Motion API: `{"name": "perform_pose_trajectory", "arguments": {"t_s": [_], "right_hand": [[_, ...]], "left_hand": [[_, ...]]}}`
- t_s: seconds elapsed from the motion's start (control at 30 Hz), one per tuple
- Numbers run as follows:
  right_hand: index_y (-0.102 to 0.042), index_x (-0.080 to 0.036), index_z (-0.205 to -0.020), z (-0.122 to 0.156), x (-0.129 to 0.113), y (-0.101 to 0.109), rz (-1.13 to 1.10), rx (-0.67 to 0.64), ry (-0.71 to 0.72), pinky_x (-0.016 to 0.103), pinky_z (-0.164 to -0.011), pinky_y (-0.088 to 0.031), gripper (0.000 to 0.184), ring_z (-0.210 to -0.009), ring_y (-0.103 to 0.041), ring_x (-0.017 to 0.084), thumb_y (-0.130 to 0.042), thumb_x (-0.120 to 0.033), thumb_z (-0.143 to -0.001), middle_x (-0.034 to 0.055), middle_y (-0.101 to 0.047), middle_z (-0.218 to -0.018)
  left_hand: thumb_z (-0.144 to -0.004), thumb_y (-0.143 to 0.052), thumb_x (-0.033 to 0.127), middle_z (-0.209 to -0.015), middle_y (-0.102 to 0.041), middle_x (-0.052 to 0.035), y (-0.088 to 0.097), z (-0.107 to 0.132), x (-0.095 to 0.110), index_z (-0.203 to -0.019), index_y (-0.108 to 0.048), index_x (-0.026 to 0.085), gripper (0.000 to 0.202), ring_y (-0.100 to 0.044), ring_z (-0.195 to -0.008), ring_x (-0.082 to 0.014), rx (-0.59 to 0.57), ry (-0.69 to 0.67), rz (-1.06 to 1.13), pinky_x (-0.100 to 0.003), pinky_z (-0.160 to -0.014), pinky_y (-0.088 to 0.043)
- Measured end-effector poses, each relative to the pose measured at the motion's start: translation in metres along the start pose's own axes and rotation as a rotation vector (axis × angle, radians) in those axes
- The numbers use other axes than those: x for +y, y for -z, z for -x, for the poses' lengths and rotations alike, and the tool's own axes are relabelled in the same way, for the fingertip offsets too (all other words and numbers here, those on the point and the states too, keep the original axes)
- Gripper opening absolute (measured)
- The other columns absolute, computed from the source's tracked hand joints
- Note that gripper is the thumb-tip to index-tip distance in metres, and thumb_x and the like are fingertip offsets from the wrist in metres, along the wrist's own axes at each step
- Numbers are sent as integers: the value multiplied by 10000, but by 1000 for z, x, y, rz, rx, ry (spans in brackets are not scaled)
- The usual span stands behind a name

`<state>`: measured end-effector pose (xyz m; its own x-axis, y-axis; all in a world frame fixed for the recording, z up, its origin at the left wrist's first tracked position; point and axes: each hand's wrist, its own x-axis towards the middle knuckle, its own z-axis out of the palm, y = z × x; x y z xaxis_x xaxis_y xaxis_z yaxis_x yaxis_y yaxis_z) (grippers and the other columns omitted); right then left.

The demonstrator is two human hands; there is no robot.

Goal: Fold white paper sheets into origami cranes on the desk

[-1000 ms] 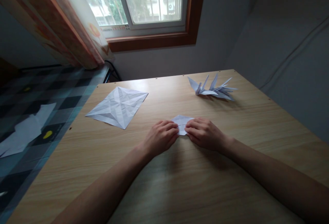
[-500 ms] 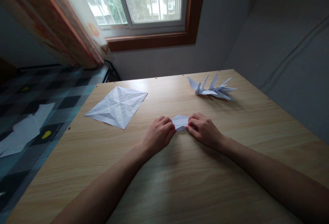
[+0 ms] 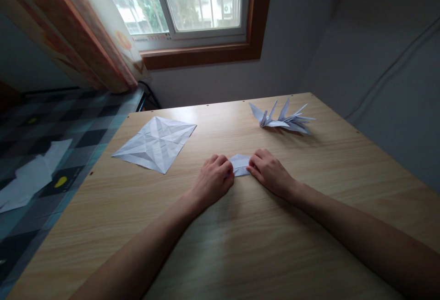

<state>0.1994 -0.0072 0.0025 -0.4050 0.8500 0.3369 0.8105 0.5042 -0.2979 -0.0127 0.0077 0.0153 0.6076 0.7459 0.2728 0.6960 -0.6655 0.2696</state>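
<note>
A small folded sheet of white paper [image 3: 240, 164] lies near the middle of the wooden table [image 3: 220, 245], with a crease running across it. Its left end is pinched by my left hand [image 3: 216, 176], fingers closed. On the other end, my right hand [image 3: 268, 170] is closed too, thumb and fingertips pressing the paper. Both hands cover the ends of the sheet, so its full outline is hidden. Beyond the left hand, an unfolded square of paper [image 3: 156, 141] with many creases lies flat.
Several folded paper cranes [image 3: 285, 121] sit bunched together at the table's far right. To the left, white paper scraps [image 3: 30, 178] lie on a lower checked surface [image 3: 92, 121]. A window [image 3: 202, 2] and a curtain [image 3: 89, 29] stand behind the table.
My right hand has shifted slightly on the paper, and its thumb lies closer to the sheet. The near edge of the paper looks flatter. The whole view has drifted a little.
</note>
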Motion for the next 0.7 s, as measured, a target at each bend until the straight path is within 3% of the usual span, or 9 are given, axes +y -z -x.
{"name": "perform_pose_trajectory", "arguments": {"t_s": [0.13,0.23,0.43,0.53,0.7], "right_hand": [[-617,-164,-917,1,-1,0,31,20,58,335,-819,-466,53,-925,-537,234,-564,-162,-919,85,-618,-939],[-639,-170,-921,3,0,1,119,36,135,324,-806,-462,107,-926,-548,225,-535,-145,-932,87,-643,-982],[-670,-88,-1043,14,-2,12,347,-33,413,356,-739,-448,192,-843,-592,242,-528,-110,-916,125,-680,-927],[-681,-58,-1001,20,-4,15,413,-44,418,349,-702,-437,203,-797,-604,240,-510,-62,-891,147,-679,-895],[-695,-100,-869,21,-3,16,406,-52,401,329,-672,-415,188,-730,-586,213,-514,-53,-878,126,-680,-837]], "left_hand": [[-877,-543,168,-993,-622,-52,-2,3,-1,-1085,-662,260,256,-527,-919,-208,16,-91,-44,-365,-829,-444],[-905,-539,202,-1021,-624,-46,-2,5,-1,-1121,-674,323,282,-532,-920,-201,13,-170,-86,-360,-819,-426],[-887,-532,206,-1146,-630,-71,5,7,2,-1144,-658,252,290,-538,-1011,-235,-41,-239,-214,-392,-854,-428],[-863,-534,174,-1269,-611,-72,7,8,2,-1167,-634,188,320,-529,-1138,-245,-64,-298,-227,-404,-939,-419],[-902,-486,186,-1277,-627,-82,5,9,0,-1193,-601,162,314,-537,-1196,-228,-78,-340,-183,-372,-966,-429]]}}
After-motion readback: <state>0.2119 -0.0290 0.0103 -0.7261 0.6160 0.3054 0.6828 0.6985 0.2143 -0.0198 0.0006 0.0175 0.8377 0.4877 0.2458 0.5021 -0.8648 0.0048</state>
